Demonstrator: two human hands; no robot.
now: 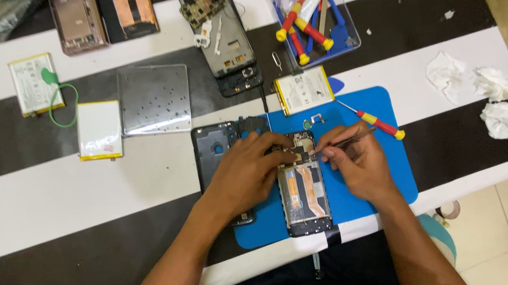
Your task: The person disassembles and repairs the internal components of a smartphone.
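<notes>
We are seeing a smooth blue mat (381, 172), rubbery and matt, lying on a black-and-white striped cloth (35, 202). The opened phone (303, 189) is showing bare metal with a coppery foil patch. The tweezers (344, 140) in our right hand (355, 163) are looking like thin dull metal. The screwdriver (379, 124) is wearing glossy red and yellow plastic. The tissues (494, 100) are lying crumpled, soft white paper. The plate (156, 100) is looking like brushed grey metal.
</notes>
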